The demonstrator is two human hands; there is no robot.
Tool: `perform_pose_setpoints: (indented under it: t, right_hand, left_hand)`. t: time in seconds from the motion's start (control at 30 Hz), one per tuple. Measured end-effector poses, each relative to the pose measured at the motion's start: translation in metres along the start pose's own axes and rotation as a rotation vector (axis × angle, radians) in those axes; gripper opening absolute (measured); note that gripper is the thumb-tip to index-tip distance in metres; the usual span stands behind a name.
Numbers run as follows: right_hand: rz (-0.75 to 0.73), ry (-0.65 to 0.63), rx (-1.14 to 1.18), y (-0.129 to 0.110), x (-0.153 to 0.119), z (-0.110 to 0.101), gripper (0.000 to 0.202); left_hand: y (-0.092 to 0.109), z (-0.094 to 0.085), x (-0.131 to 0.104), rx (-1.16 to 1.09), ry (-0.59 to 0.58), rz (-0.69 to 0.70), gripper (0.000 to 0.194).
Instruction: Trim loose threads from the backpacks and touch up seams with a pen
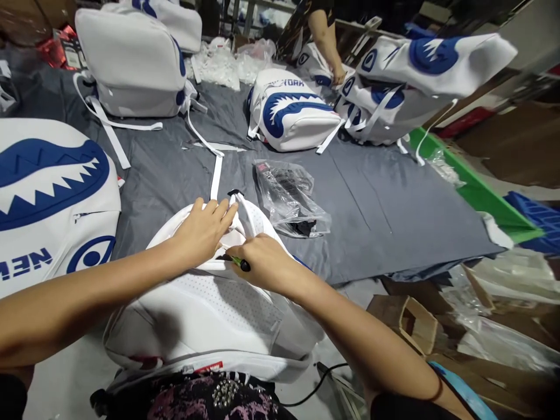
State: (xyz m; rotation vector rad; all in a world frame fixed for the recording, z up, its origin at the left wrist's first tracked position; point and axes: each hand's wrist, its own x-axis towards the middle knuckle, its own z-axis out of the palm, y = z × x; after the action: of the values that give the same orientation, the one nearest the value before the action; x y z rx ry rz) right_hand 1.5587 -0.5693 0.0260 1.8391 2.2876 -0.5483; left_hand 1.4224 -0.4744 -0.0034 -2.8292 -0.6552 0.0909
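A white backpack [210, 315] lies in front of me, leaning against my lap, its dotted mesh panel and shoulder straps facing up. My left hand [203, 230] is on its top part, fingers bent over the gathered white fabric and straps. Close beside it, my right hand [262, 259] is closed around a slim green tool with a black end [240, 263], pointed into the fabric; the tool's working tip is hidden. A white webbing strap [216, 178] runs away from the bag across the grey table cover [350, 204].
A clear plastic bag with black pieces [291, 195] lies just beyond my right hand. White-and-blue backpacks stand around: left [52, 175], back left [131, 64], middle [291, 111], stacked right [406, 81]. A co-worker's arm [326, 44] reaches in behind. Cardboard boxes [405, 321] sit lower right.
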Motion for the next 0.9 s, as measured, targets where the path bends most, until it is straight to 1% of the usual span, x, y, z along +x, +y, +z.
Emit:
perform_pose_setpoints:
  t: [0.23,0.4,0.47,0.53,0.63,0.73,0.8,0.9]
  right_hand:
    - [0.041,-0.005,-0.018,-0.002,-0.002,-0.002,0.022]
    - [0.058,-0.005,-0.030,-0.003,-0.006,0.000,0.025]
    - [0.056,0.037,0.006,0.000,-0.009,0.006,0.023]
    - [0.054,0.102,0.093,0.004,-0.013,0.014,0.021]
    - [0.037,0.187,0.219,0.012,-0.021,0.026,0.021]
    - [-0.015,0.282,0.289,0.018,-0.028,0.035,0.023]
    - [-0.022,0.304,0.315,0.020,-0.030,0.037,0.025]
    - [-0.019,0.291,0.342,0.020,-0.028,0.037,0.027]
  left_hand:
    - [0.000,0.002,-0.001,0.009,0.034,0.006,0.080]
    - [-0.001,-0.001,-0.002,0.014,0.015,0.008,0.081]
    - [-0.001,-0.002,-0.003,-0.003,0.008,0.008,0.082]
    - [-0.001,-0.004,-0.002,-0.022,-0.004,0.008,0.082]
    - [0.000,-0.007,-0.001,-0.044,-0.046,-0.006,0.081]
    - [-0.003,-0.013,-0.003,-0.083,-0.103,-0.050,0.083]
    - [-0.008,-0.018,-0.006,-0.117,-0.165,-0.089,0.089]
    - [-0.018,-0.023,-0.011,-0.167,-0.295,-0.113,0.110]
